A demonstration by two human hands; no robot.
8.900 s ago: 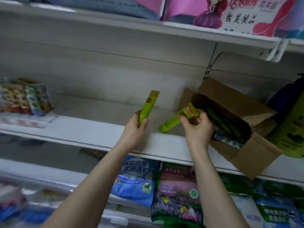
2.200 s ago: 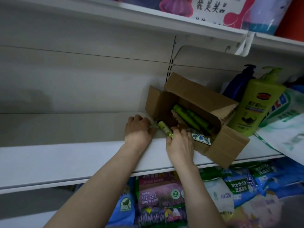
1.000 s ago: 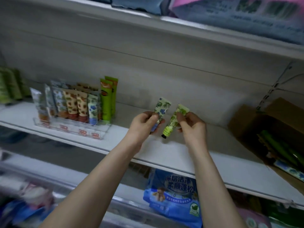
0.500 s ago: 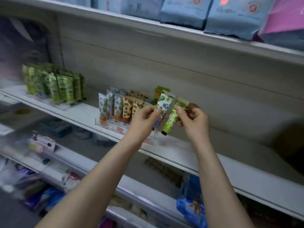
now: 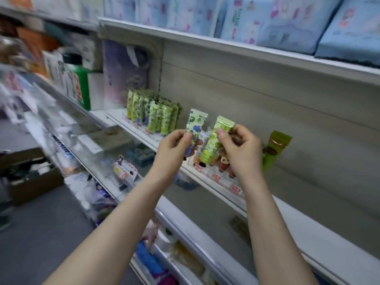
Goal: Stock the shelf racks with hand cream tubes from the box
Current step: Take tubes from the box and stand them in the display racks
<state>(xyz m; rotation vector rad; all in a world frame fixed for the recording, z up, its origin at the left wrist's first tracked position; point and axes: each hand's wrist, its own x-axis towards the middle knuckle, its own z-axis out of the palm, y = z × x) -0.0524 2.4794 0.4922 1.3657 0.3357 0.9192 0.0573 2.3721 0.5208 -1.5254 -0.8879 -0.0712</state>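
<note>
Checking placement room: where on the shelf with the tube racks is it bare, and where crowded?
Bare shelf runs rightward from the tall green tube. Crowded: the far rack is packed; the near rack, behind the left hand holding a flowered tube and right hand holding a light-green tube, looks full.

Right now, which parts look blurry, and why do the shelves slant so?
Head view: far-left goods smear with motion blur; left hand, right hand, blue-flowered tube and green tube look sharp; upper shelf slants, likely the wide-angle camera turned sideways; lighting is dim.
</note>
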